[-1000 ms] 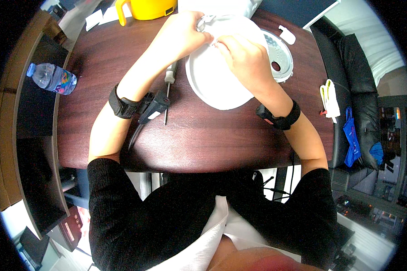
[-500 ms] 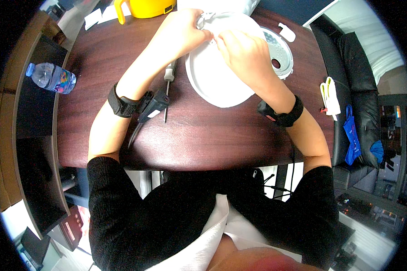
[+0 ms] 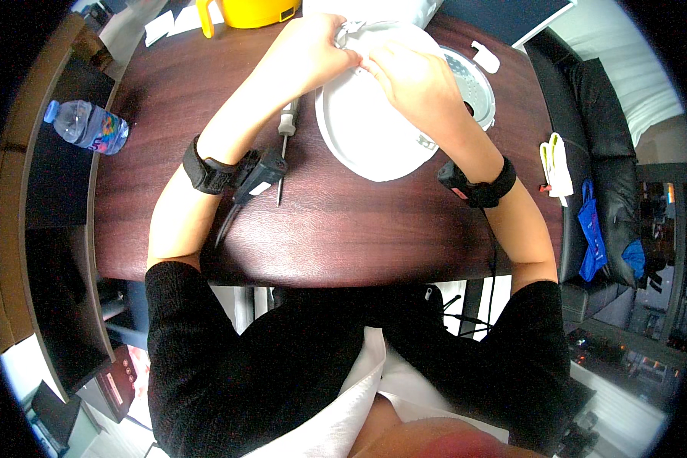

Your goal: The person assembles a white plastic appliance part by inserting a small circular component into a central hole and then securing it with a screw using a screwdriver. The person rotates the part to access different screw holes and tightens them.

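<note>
A white, round plastic cover (image 3: 359, 141) lies on the far middle of the table, smooth side up. My left hand (image 3: 317, 52) is closed at its far left rim, fingers curled over the edge and thumb pointing inward. Reaching across from the right, my right hand (image 3: 414, 80) has its fingers pressed together near my left thumb. Whatever sits between those fingertips is too small to make out. A grey perforated metal disc (image 3: 484, 98) shows beyond the cover's right side. Under my left forearm lies a screwdriver (image 3: 287, 126) with a pale handle.
A yellow container with a handle (image 3: 253, 11) stands at the far left, near white papers (image 3: 160, 27). A small white part (image 3: 485, 57) lies far right. Beyond the left edge is a water bottle (image 3: 88, 127); a white cloth (image 3: 557, 169) lies at the right edge.
My right hand has shifted slightly, and a small slotted detail on the cover now shows beside its wrist. My left hand stays at the rim.
</note>
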`<state>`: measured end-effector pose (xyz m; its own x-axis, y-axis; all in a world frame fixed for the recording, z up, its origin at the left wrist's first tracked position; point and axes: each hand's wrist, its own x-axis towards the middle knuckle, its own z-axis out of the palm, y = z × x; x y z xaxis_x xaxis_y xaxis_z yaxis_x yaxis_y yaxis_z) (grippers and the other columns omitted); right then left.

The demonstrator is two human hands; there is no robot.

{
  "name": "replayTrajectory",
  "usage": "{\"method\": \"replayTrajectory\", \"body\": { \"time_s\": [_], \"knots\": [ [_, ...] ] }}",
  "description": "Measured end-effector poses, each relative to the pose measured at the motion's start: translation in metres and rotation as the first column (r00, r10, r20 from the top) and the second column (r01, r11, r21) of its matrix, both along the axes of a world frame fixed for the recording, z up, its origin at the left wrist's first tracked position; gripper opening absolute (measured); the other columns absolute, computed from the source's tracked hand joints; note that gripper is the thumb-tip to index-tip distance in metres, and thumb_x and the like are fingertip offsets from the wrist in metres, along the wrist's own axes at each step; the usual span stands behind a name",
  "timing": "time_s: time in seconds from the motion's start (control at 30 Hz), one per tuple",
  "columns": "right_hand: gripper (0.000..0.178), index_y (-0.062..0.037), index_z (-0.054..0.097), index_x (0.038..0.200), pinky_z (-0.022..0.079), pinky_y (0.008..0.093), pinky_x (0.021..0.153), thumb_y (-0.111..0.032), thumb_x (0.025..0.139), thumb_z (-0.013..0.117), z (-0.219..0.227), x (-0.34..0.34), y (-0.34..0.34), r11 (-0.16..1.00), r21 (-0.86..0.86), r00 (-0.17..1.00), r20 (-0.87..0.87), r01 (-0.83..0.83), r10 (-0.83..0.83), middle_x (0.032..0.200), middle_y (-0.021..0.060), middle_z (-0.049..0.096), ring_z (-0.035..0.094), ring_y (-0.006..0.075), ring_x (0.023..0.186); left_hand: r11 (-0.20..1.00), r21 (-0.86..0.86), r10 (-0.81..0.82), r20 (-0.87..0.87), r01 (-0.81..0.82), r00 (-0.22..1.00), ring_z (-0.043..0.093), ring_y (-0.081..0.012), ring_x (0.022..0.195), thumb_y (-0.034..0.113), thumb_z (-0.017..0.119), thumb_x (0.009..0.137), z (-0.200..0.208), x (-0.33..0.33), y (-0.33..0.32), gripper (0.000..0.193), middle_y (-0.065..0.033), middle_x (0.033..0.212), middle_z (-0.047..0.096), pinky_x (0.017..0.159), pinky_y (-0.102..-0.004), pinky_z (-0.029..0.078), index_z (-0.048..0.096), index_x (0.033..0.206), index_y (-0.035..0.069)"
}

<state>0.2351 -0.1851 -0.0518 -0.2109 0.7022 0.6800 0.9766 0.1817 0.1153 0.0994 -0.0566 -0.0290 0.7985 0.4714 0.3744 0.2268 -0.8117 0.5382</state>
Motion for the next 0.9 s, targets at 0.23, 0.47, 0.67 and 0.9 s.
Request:
{"method": "replayTrajectory", "body": {
  "time_s": [0.23, 0.47, 0.67, 0.9],
  "knots": [
    [0.013, -0.0046, 0.059, 0.085, 0.051, 0.0355, 0.059, -0.015, 0.079, 0.063, 0.005, 0.001, -0.010, 1.000, -0.004, 0.994, -0.113, -0.005, 0.005, 0.077, 0.0092, 0.061, 0.062, 0.0264, 0.066, 1.000, -0.027, -0.004, 0.011, 0.004, 1.000, 0.067, -0.0234, 0.077, 0.021, 0.068, 0.073, -0.004, 0.001, 0.001, 0.040, -0.0177, 0.084, 0.067, 0.072, -0.0324, 0.052, 0.062, 0.105, -0.003],
    [0.011, -0.0047, 0.058, 0.084, 0.050, 0.0333, 0.058, -0.013, 0.078, 0.063, 0.005, 0.001, -0.009, 0.997, -0.005, 0.996, -0.045, -0.073, 0.073, 0.078, 0.0074, 0.060, 0.062, 0.0242, 0.064, 1.000, -0.019, -0.008, 0.013, 0.008, 1.000, 0.067, -0.0234, 0.077, 0.020, 0.068, 0.073, 0.000, -0.001, -0.002, 0.042, -0.0180, 0.086, 0.067, 0.073, -0.0323, 0.052, 0.061, 0.107, -0.003],
    [0.009, -0.0064, 0.057, 0.083, 0.049, 0.0320, 0.054, -0.012, 0.078, 0.061, 0.003, -0.003, -0.005, 1.000, 0.009, 0.998, 0.061, 0.000, 0.000, 0.074, 0.0066, 0.056, 0.060, 0.0224, 0.059, 1.000, -0.020, 0.004, -0.005, -0.004, 1.000, 0.067, -0.0248, 0.078, 0.021, 0.069, 0.072, 0.002, -0.003, -0.003, 0.044, -0.0192, 0.086, 0.067, 0.073, -0.0330, 0.052, 0.061, 0.108, -0.003],
    [0.011, -0.0045, 0.057, 0.080, 0.049, 0.0344, 0.049, -0.016, 0.080, 0.059, 0.006, -0.010, -0.006, 0.999, -0.030, 1.000, 0.014, 0.024, -0.023, 0.068, 0.0089, 0.055, 0.059, 0.0253, 0.053, 0.998, 0.048, 0.028, 0.004, -0.028, 1.000, 0.067, -0.0268, 0.078, 0.023, 0.070, 0.071, 0.001, -0.001, -0.003, 0.045, -0.0209, 0.086, 0.066, 0.072, -0.0340, 0.051, 0.061, 0.107, -0.004]
  ]
}}
